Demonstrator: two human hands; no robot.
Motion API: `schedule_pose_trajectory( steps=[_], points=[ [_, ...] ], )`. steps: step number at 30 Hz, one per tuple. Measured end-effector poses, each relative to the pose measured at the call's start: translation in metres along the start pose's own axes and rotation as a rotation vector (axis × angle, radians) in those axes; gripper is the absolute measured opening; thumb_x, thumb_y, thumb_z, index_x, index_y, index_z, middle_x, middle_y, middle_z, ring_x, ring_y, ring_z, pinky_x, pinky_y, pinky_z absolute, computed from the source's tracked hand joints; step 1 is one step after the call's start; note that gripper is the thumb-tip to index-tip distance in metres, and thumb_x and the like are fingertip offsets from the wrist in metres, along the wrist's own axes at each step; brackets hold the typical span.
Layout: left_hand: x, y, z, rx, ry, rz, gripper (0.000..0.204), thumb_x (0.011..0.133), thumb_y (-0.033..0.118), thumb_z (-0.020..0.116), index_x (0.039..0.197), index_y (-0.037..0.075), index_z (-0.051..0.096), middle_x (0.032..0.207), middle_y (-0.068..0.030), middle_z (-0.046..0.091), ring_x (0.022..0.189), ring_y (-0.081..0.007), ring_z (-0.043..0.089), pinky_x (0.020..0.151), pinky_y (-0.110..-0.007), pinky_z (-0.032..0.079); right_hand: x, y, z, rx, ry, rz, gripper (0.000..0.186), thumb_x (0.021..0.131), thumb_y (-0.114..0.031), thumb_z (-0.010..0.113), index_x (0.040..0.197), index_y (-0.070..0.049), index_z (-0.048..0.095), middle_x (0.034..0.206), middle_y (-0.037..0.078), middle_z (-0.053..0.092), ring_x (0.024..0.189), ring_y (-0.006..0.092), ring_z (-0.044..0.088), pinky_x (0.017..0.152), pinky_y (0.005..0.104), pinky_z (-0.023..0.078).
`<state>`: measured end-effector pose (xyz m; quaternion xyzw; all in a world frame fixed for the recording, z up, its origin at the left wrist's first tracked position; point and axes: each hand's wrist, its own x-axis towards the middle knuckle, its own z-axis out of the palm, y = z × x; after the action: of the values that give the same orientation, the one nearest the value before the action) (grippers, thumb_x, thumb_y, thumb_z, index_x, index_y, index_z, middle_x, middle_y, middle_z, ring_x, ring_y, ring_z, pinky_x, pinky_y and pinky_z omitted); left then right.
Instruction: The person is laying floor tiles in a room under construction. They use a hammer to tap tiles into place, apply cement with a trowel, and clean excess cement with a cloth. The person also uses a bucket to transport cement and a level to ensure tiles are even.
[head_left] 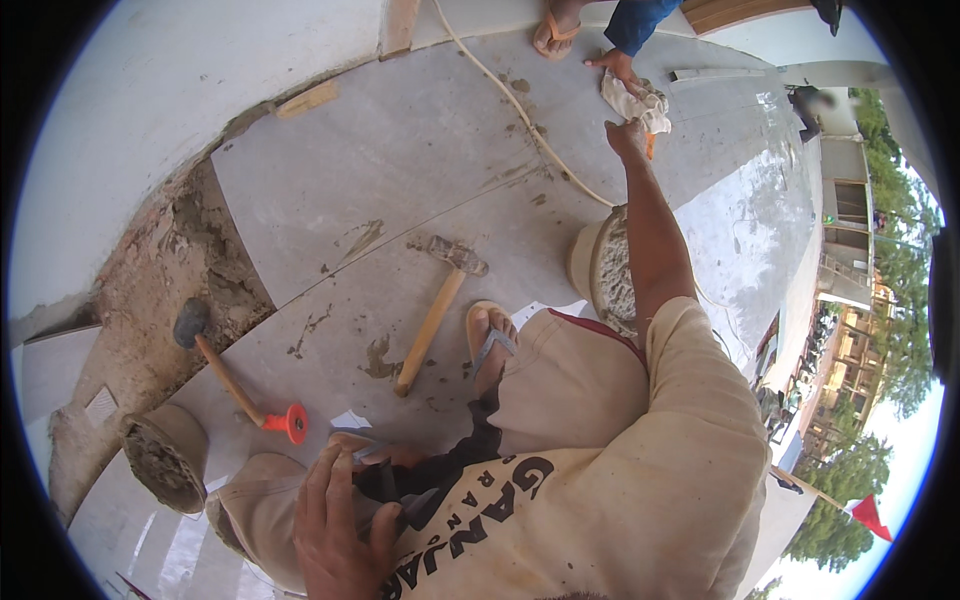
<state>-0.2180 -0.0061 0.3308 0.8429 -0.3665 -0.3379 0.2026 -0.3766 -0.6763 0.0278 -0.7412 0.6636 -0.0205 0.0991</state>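
Observation:
My right hand reaches far out along my stretched arm, its fingers closed at the near edge of a crumpled, dirty white cloth. On the cloth's other side is a co-worker's hand in a blue sleeve. A small orange piece shows below the cloth; its kind is unclear. Close to my body, my left hand lies over my knee, fingers extended, holding nothing. In front of my sandalled feet lies a wooden-handled hammer. Farther left rests a black-headed rubber mallet.
A bucket of wet mortar stands under my right arm. Another mortar bucket tips over at the left, beside a rough untiled strip. A pale cable crosses the large grey tiles. An orange-red reel touches the mallet's handle.

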Motion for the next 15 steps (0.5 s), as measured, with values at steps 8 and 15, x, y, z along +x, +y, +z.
schedule_pose_trajectory(
  steps=[8,15],
  points=[
    [0.016,0.009,-0.006,0.128,-0.015,-0.181,0.072,0.076,0.016,0.074,0.142,0.009,0.049,0.136,-0.0238,0.055,0.121,-0.0405,0.056,0.101,-0.049,0.044,0.044,0.03,0.024,0.21,0.112,-0.037,0.095,0.078,-0.043,0.078,0.142,0.013,0.035,0.141,0.03,0.049,0.135,0.0392,0.047,0.111,0.0429,0.04],
    [0.014,-0.009,0.001,0.094,0.104,-0.16,0.072,0.074,0.026,0.081,0.134,-0.002,0.053,0.129,-0.0223,0.061,0.117,-0.0386,0.059,0.098,-0.044,0.047,0.059,0.015,0.047,0.337,0.056,0.066,0.107,0.067,-0.05,0.085,0.145,0.001,0.034,0.144,0.021,0.046,0.136,0.0329,0.045,0.108,0.0428,0.043]
  ],
)
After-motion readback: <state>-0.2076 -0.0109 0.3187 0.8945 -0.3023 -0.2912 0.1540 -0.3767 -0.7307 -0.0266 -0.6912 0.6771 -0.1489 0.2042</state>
